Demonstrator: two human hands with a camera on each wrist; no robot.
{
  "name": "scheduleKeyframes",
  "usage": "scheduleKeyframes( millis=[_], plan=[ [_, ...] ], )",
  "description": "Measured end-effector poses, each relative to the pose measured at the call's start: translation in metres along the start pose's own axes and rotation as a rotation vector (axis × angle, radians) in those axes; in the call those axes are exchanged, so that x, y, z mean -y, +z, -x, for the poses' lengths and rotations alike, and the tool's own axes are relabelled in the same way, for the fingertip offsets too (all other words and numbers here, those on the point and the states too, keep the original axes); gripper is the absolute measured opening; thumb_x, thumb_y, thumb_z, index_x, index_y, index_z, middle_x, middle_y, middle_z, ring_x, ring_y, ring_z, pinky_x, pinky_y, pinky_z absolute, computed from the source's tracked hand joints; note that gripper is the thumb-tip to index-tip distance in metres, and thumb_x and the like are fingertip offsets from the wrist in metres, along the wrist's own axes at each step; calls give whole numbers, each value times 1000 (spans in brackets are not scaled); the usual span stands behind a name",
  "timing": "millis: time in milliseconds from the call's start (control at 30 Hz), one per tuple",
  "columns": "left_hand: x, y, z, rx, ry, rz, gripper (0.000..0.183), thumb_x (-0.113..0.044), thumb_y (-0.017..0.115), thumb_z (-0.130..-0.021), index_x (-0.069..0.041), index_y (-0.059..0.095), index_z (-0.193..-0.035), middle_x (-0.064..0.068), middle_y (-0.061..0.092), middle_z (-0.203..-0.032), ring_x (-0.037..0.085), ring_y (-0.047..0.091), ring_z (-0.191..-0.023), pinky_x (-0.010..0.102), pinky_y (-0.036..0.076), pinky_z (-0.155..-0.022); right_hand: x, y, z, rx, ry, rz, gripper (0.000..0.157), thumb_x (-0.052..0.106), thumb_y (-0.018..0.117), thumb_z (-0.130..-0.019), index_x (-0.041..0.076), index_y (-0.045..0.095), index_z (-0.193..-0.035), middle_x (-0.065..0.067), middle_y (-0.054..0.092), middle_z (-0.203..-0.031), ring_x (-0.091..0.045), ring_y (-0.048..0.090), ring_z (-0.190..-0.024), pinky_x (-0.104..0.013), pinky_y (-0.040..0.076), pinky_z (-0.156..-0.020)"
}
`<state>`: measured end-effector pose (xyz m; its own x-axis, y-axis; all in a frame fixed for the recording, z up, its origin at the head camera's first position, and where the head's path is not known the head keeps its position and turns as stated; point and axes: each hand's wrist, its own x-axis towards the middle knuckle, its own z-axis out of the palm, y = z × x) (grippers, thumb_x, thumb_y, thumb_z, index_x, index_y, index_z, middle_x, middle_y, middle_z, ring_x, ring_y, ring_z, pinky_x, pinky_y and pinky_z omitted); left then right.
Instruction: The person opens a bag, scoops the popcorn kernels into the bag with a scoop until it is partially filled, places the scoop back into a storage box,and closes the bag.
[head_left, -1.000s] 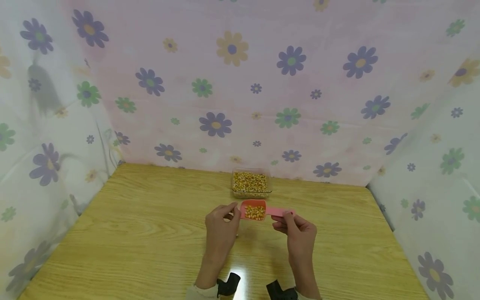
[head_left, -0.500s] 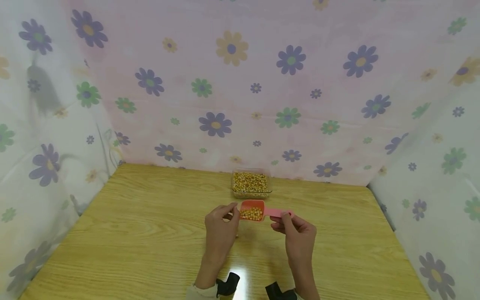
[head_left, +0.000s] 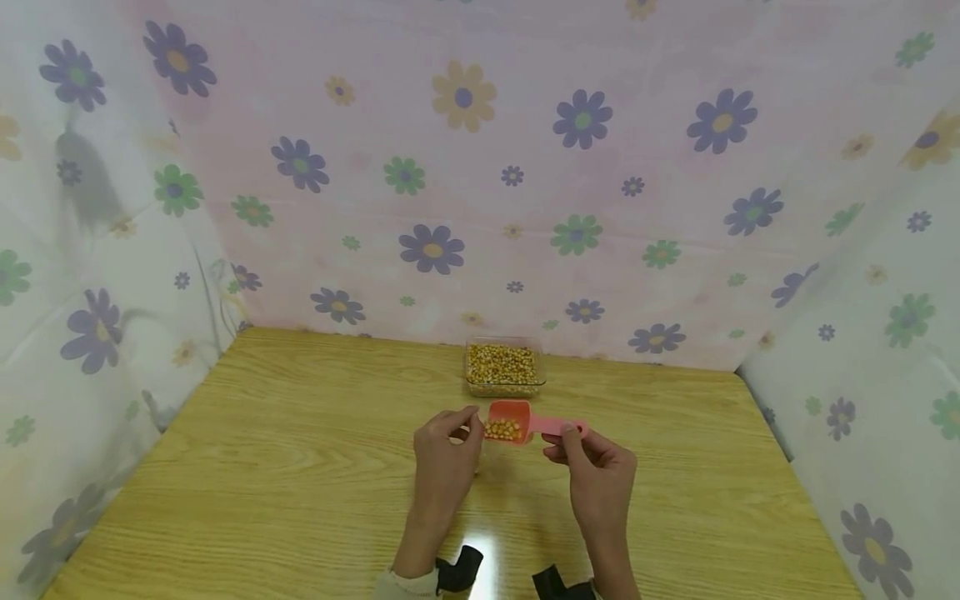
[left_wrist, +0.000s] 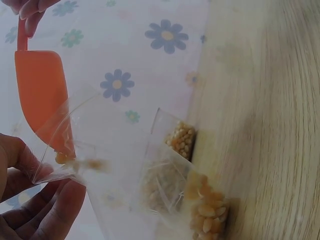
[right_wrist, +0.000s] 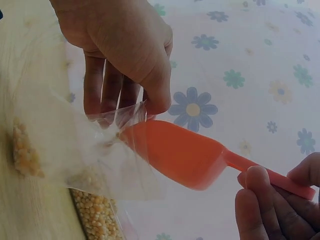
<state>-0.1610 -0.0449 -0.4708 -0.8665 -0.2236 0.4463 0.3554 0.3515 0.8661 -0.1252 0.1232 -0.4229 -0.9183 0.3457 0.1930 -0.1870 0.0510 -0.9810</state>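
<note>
My left hand (head_left: 444,458) pinches the rim of a clear plastic bag (right_wrist: 135,172), below the scoop's tip. With thumb and fingers my right hand (head_left: 603,479) grips the handle of a pink-red scoop (head_left: 510,411). The scoop tilts down to the left, its tip inside the bag's mouth. Corn kernels (head_left: 502,429) lie toward the scoop's tip and low side. A blur of kernels falls from the tip in the left wrist view. More corn kernels (left_wrist: 207,217) sit at the bag's bottom. In the head view the left hand hides most of the bag.
Behind the hands, a glass container (head_left: 505,390) filled with corn kernels stands near the table's back edge. The wood-grain table (head_left: 300,467) meets a flowered cloth (head_left: 517,208) at the back and on both sides.
The scoop has tilted further down to the left. Its kernels have slid toward the tip and grown fewer. Both hands stay in nearly the same place.
</note>
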Motion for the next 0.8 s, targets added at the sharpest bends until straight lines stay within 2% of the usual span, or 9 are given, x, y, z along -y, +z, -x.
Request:
scheduleKeyframes(
  millis=[167,400,800],
  plan=[
    [-1,1,0,9,-8,4,17,3,66,-92,2,80,-102,7,73,-79,13,66,-62,22,51,-46,4,1,2,-4,-22,44,21,8,64,-100,-8,78,-95,-10,77,-77,-17,72,-61,-27,62,-68],
    [0,0,-1,5,4,-6,18,3,66,-92,1,80,-102,9,74,-82,14,66,-62,22,51,-46,7,4,5,7,-64,51,16,0,65,-98,-6,79,-92,-17,76,-80,-16,72,-61,-28,61,-65],
    [-2,2,1,12,0,-7,17,3,66,-93,4,79,-103,11,74,-83,16,66,-62,23,52,-47,10,1,5,4,-116,67,16,-2,65,-97,-7,79,-90,-19,75,-79,-13,71,-60,-27,61,-63]
  ],
)
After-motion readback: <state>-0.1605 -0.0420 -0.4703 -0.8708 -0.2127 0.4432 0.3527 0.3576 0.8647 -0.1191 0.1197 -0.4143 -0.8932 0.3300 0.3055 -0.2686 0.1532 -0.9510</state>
